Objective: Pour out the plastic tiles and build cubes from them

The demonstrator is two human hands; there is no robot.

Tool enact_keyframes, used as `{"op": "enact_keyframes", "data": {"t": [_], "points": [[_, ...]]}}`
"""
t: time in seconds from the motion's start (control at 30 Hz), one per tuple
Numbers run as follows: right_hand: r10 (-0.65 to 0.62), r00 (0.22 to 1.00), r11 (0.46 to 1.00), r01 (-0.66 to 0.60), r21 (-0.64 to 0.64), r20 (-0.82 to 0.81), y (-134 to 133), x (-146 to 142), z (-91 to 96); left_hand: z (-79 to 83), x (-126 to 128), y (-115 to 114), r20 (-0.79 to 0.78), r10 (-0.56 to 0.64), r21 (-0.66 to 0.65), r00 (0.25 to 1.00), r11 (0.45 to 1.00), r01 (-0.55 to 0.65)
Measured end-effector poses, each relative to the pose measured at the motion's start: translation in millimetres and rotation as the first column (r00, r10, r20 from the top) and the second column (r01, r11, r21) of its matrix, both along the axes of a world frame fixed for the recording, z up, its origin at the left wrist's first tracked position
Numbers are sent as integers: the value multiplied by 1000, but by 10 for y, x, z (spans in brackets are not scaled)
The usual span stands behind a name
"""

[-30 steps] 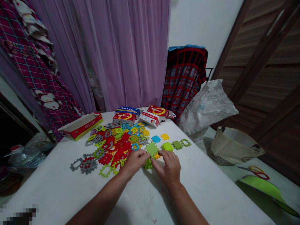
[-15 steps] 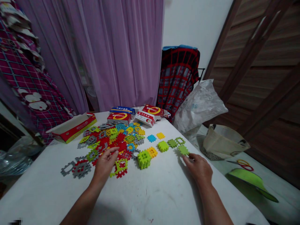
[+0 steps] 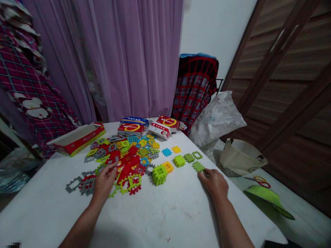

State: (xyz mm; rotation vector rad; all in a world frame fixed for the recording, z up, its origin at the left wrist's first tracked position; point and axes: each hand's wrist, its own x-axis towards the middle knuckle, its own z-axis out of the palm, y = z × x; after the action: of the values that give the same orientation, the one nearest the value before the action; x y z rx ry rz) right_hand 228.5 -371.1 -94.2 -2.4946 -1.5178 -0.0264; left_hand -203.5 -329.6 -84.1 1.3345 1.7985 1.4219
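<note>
My left hand (image 3: 105, 181) is over the near left side of a pile of interlocking plastic tiles, with thumb and fingertips drawn together. Whatever lies between them is hidden or too small to name. Red tiles (image 3: 129, 164) and yellow-green tiles (image 3: 125, 185) lie just right of it. My right hand (image 3: 215, 184) rests low on the table, thumb and index finger slightly apart, beside a flat green tile (image 3: 198, 166). Beyond that tile are a darker green tile (image 3: 189, 158) and a green frame tile (image 3: 197, 155). A stack of lime tiles (image 3: 159, 175) stands between my hands.
Blue tile (image 3: 167, 152), yellow tile (image 3: 176, 149) and a thick lime piece (image 3: 179, 161) lie right of the pile. Small cartons (image 3: 131, 129) stand at the back; an open red box (image 3: 84, 139) is at left. Beyond the table's right edge are a fabric bag (image 3: 240, 156) and scissors (image 3: 260, 181).
My left hand has moved left across the pile, uncovering more red and yellow-green tiles. The green tile now lies flat, and my right hand has drawn slightly back from it.
</note>
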Motion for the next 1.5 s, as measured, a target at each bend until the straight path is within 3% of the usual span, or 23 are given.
{"op": "enact_keyframes", "data": {"t": [0.23, 0.37, 0.43, 0.57, 0.73, 0.83, 0.9, 1.07, 1.2, 1.37, 1.5], "points": [[-6, 999, 1000, 7, 29, -45, 20, 150, -164, -56, -268, 78, -178, 61, 64, 982, 997, -51], [-22, 998, 982, 32, 186, -52, 81, 116, -219, -4, -451, 169, -330, 106, 12, 938, 994, -109], [8, 1000, 944, -1, 330, -21, 113, 21, -222, 46, -527, 233, -417, 88, -52, 905, 991, -120], [110, 983, 811, -174, 558, 146, 193, -182, -224, 147, -568, 419, -587, 15, -178, 809, 973, -147], [210, 933, 693, -353, 629, 292, 272, -239, -290, 270, -325, 739, -766, -110, -200, 633, 977, -72], [271, 919, 660, -395, 639, 288, 287, -218, -334, 332, -145, 937, -834, -171, -204, 524, 979, -6], [303, 914, 655, -404, 638, 268, 292, -209, -354, 349, -67, 1055, -847, -187, -202, 498, 979, 23], [337, 915, 667, -400, 629, 224, 308, -201, -388, 329, 5, 1244, -847, -215, -209, 485, 976, 66], [348, 898, 639, -437, 632, 269, 320, -191, -401, 344, 6, 1276, -823, -217, -203, 525, 976, 84], [343, 886, 599, -463, 654, 313, 321, -179, -397, 415, -58, 1197, -733, -157, -139, 661, 987, 81], [343, 893, 580, -446, 682, 292, 316, -227, -385, 426, -91, 947, -575, -102, -107, 812, 993, 49]]}}
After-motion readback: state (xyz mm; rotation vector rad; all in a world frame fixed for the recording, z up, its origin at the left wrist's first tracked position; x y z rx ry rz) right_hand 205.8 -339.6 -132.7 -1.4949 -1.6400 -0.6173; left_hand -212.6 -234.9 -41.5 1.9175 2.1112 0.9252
